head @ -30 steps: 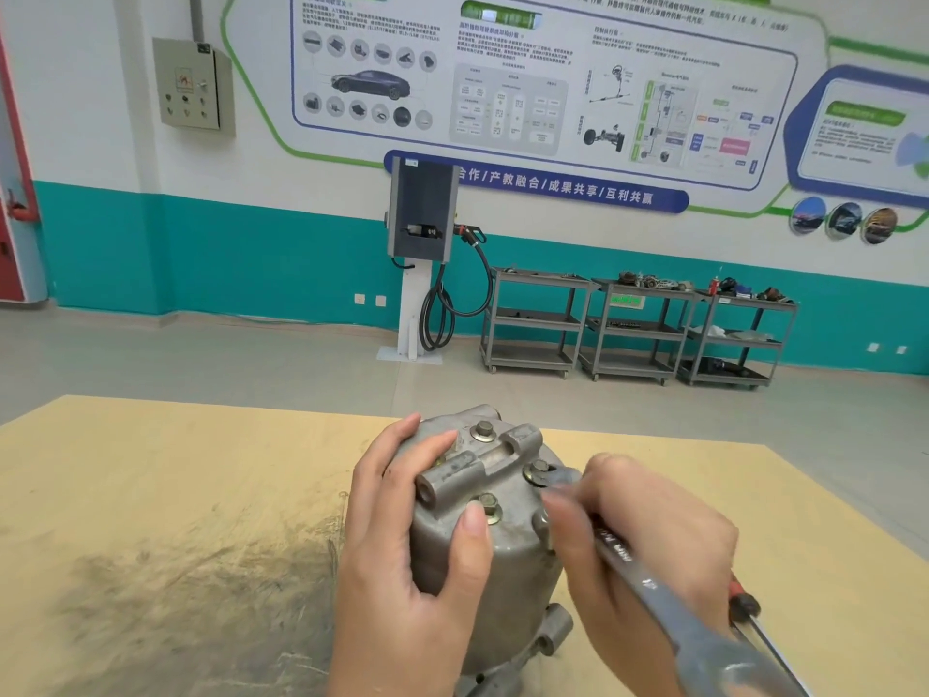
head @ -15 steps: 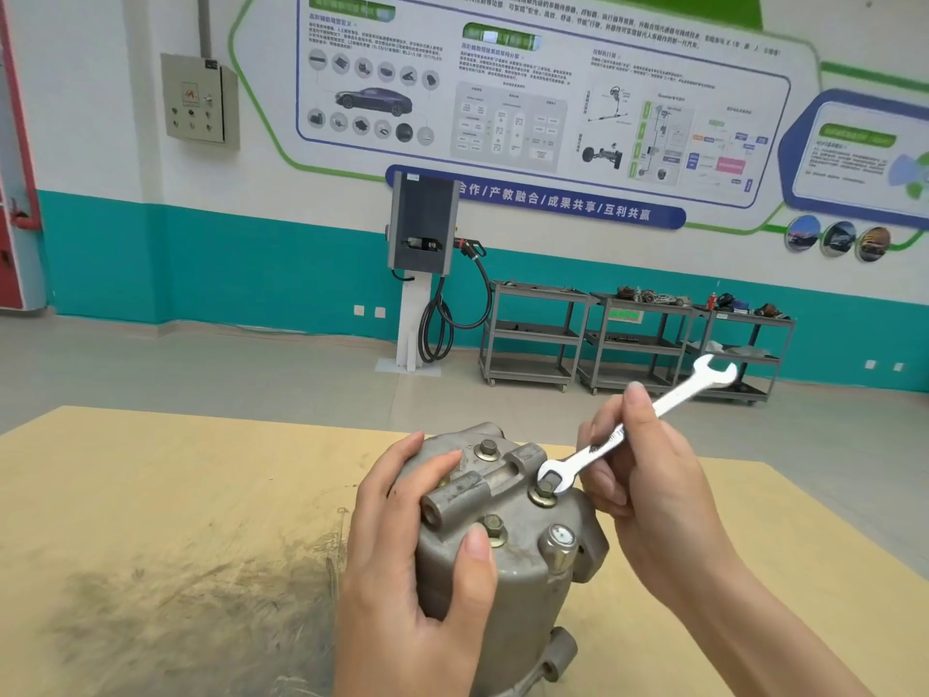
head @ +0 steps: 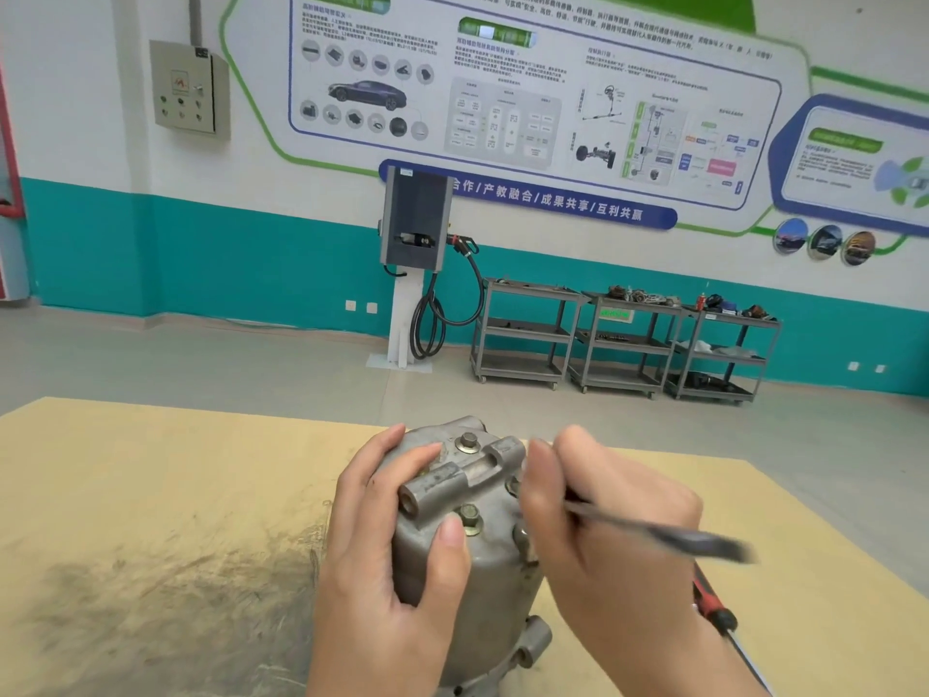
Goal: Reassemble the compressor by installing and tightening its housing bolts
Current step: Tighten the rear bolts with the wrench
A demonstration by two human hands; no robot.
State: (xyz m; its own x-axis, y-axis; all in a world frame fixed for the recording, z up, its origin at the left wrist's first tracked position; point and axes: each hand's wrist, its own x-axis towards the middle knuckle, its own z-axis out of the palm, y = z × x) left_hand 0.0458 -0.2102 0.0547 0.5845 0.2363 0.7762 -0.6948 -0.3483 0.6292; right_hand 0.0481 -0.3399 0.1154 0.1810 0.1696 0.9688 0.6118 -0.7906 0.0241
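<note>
The grey metal compressor (head: 477,570) stands upright on the yellow table (head: 151,470). Two housing bolts show on its top face, one at the back (head: 469,440) and one at the front (head: 470,518). My left hand (head: 387,560) grips the housing from the left, thumb near the front bolt. My right hand (head: 603,525) holds a wrench (head: 668,535), blurred by motion, its handle pointing right. The wrench head is hidden behind my fingers at the housing's right top edge.
A red-handled screwdriver (head: 714,613) lies on the table to the right, partly under my right forearm. A dark scuffed patch (head: 166,586) marks the table at the left. Far off stand a charging post (head: 414,264) and three grey carts (head: 623,339).
My right hand swung the wrench from pointing up and back to pointing right and low. The left hand kept its grip on the housing. The camera shifted slightly.
</note>
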